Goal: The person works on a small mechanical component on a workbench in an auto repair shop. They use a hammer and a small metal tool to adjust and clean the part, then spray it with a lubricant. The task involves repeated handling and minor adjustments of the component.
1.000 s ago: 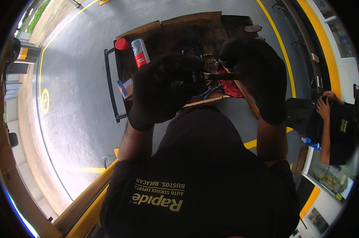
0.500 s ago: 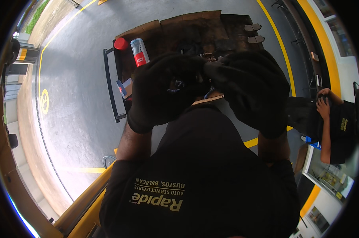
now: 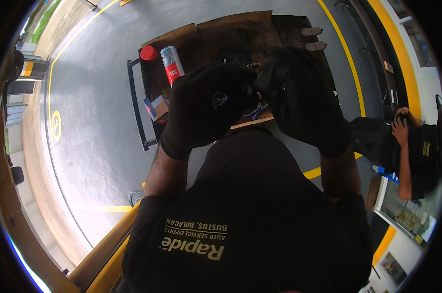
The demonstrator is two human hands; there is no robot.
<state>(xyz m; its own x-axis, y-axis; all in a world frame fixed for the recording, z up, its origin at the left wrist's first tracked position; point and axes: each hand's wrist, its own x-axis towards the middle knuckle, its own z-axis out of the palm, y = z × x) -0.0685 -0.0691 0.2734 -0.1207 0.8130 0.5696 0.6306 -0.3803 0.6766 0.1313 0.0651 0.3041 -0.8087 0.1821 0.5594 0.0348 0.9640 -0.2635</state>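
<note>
Both my hands wear black gloves and meet above a cardboard-covered cart top (image 3: 231,31). My left hand (image 3: 206,105) is curled closed, with a small dark part at its fingertips that I cannot make out. Close against it, the bent fingers of my right hand (image 3: 299,93) pinch at the same spot; what they hold is hidden. Under and between the hands lie a blue-and-dark item (image 3: 255,112) and some small dark metal pieces, mostly covered. Left of my left hand stands a silver-and-red spray can (image 3: 171,66). Two brake pads (image 3: 312,39) lie at the far right of the cart top.
A red cap (image 3: 149,53) sits at the left edge, above a small blue-and-tan box (image 3: 157,107). A black cart handle (image 3: 138,105) sticks out leftward. Another person (image 3: 416,141) stands at the right. A yellow rail (image 3: 104,244) runs at the lower left.
My right hand has turned more upright, its fingers now bent over near the left fingertips. My left hand has shifted slightly right. More of the blue item shows between them.
</note>
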